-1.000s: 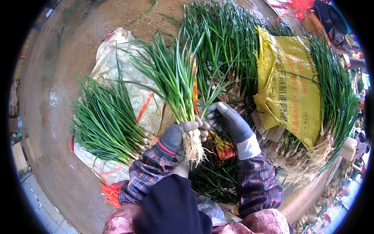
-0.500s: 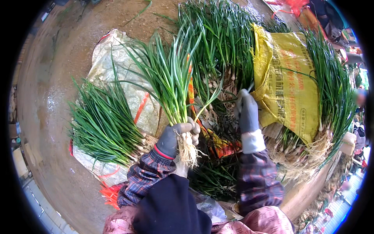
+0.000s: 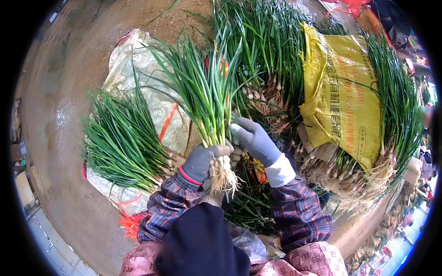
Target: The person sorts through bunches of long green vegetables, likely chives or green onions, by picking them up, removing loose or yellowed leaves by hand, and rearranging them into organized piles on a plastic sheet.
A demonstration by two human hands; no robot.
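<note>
My left hand (image 3: 206, 158), in a grey glove, is closed around a bunch of green onions (image 3: 207, 110). Their leaves fan upward, and the white bulbs with pale roots (image 3: 224, 177) hang below the fist. My right hand (image 3: 252, 138), gloved in grey too, is against the right side of the bunch, just above the left fingers. Its thumb and fingers are pinched at an outer stalk; the fingertips are partly hidden. Left of the hands, a pile of green onions (image 3: 126, 142) lies on a whitish woven sack (image 3: 168, 133), bulbs toward me.
A large heap of green onions (image 3: 258, 41) stands beyond my hands. To the right, a yellow printed sack (image 3: 350, 87) covers part of another heap (image 3: 393, 96). Red plastic strips (image 3: 130, 225) lie at lower left, and a clear plastic bag (image 3: 251, 244) sits near my lap.
My right hand has moved left and inward, from beside the yellow sack to the held bunch. A stalk that jutted out to the right is now in line with the others. The left hand keeps its grip.
</note>
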